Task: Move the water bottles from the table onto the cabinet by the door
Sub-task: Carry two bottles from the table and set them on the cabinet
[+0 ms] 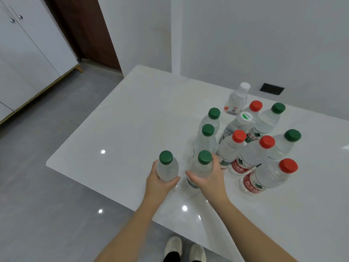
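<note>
From the head view, the pick-up step looks to be in hand: the left hand [160,183] is wrapped around a green-capped bottle [167,168] near the tabletop's [132,114] front edge, and the right hand [209,178] curls around a second green-capped bottle [201,167] just beside it — whether either is lifted clear I cannot tell. The remaining bottles [251,140] stand clustered to the right. Next, I judge, both must be raised and carried left to the white cabinet [28,53] beside the brown door [83,29] — across grey floor tiles [47,148]. The tabletop is glossy white.
</note>
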### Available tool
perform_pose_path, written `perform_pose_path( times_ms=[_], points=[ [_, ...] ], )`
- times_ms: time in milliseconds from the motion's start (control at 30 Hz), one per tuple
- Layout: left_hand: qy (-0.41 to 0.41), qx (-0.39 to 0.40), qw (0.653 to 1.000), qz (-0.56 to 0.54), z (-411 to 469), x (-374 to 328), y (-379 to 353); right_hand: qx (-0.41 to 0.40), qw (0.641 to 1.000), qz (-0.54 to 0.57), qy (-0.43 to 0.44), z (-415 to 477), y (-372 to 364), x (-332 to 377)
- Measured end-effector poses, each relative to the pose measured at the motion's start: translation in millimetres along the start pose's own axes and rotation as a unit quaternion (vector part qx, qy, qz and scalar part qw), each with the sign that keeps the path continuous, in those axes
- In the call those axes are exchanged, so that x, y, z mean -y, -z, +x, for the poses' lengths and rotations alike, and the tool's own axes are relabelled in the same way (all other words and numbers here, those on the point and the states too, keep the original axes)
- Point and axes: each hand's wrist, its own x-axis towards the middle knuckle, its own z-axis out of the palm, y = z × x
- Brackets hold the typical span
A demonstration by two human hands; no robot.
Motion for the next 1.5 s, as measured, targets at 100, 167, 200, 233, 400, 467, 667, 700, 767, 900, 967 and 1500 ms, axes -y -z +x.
perform_pose_path(
  times_ms=[100, 167, 200, 233, 400, 467, 667, 700, 767, 900, 967, 1500],
  points=[
    [0.015, -0.013, 1.0, -0.01, 5.8, 20.5, -7.6, 0.018, 1.0, 0.01, -0.015, 1.1, -5.3, -25.5],
    [0.022, -0.017, 1.0, -0.009, 9.0, 29.6, -11.8, 0.023, 0.999, 0.0, -0.026, 1.3, -8.9, -44.5],
    [0.028, -0.019, 0.999, -0.011, 10.6, 34.4, -13.8, 0.024, 0.999, -0.009, -0.037, 1.0, -11.0, -53.5],
    [0.036, -0.023, 0.999, -0.013, 11.6, 38.8, -15.5, 0.024, 0.998, -0.016, -0.051, 1.0, -13.4, -62.1],
    [0.059, -0.037, 0.998, -0.001, 14.6, 54.5, -20.3, 0.025, 0.99, -0.049, -0.128, 3.0, -23.4, -91.7],
    [0.054, -0.044, 0.998, 0.004, 14.3, 54.2, -19.9, 0.022, 0.99, -0.05, -0.129, 3.8, -24.9, -93.1],
    [0.048, -0.069, 0.996, 0.008, 0.4, 38.0, -18.6, 0.016, 0.995, -0.032, -0.091, -5.2, -16.8, -67.8],
    [0.044, -0.072, 0.996, 0.005, -4.4, 31.4, -16.7, 0.013, 0.996, -0.03, -0.081, -7.1, -13.8, -60.2],
    [0.032, -0.078, 0.996, -0.012, -13.5, 15.7, -11.9, 0.015, 0.998, -0.027, -0.059, -9.5, -7.8, -41.3],
    [0.002, -0.08, 0.995, -0.064, -25.0, -38.7, 0.6, 0.022, 1.0, -0.002, -0.008, -6.0, 4.2, 12.3],
    [-0.032, -0.084, 0.993, -0.077, -28.6, -75.6, 10.0, 0.016, 1.0, 0.014, 0.016, -2.6, 11.4, 47.9],
    [-0.294, -0.093, 0.937, -0.163, -92.3, -312.1, 57.8, -0.094, 0.967, 0.16, 0.175, -33.9, 114.5, 278.8]
  ],
)
